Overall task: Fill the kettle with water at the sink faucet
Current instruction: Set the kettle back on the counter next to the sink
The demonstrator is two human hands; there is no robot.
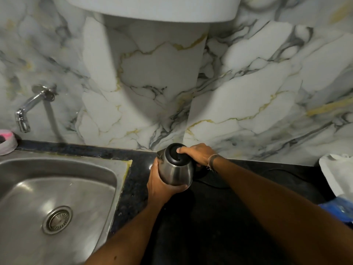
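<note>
Barely begun: kettle over the table right of the sink, lid shut, left hand cupping its body, right hand clasping handle; faucet dry, well apart

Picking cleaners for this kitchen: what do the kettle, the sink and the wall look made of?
Kettle: brushed metal body, probably stainless steel, with a matte black, likely plastic lid. Sink: satin steel, soft reflections. Wall: marble-look, grey and gold veins; stone or printed panel, unclear.
</note>
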